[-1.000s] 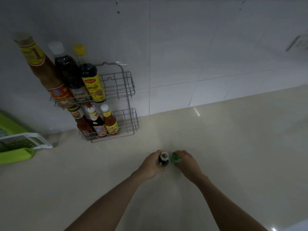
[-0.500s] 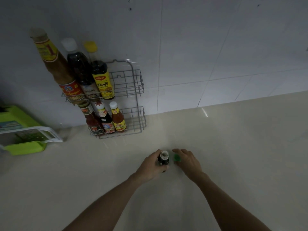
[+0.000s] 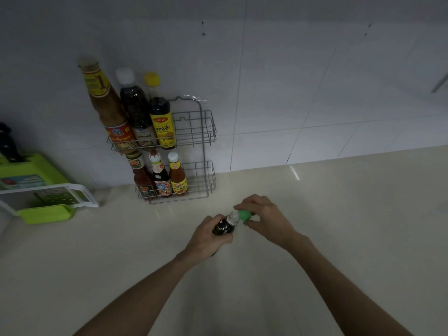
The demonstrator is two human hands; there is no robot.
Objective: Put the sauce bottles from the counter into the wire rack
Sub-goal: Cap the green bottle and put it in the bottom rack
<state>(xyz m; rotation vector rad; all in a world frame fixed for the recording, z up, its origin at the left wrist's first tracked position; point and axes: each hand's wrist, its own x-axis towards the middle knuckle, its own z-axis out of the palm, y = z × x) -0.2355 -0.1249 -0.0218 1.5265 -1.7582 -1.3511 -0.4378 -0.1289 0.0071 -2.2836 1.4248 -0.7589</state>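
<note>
My left hand [image 3: 206, 237] grips a small dark sauce bottle [image 3: 224, 226] above the counter, its clear neck tilted up to the right. My right hand [image 3: 264, 214] pinches a green cap [image 3: 244, 214] right beside the bottle's open neck. The two-tier wire rack [image 3: 203, 132] hangs on the tiled wall at the counter's back. Its upper shelf holds three tall bottles [image 3: 135, 117] on the left side. Three small bottles [image 3: 161, 178] stand on the left of the lower shelf. The right part of both shelves is bare.
A green and white plastic grater box [image 3: 41, 197] sits at the left on the beige counter [image 3: 339, 214]. The white tiled wall [image 3: 291, 81] rises behind the counter.
The bottle has tilted in my left hand, and my right hand now holds the green cap up beside its neck. The view has shifted, so the rack appears further right.
</note>
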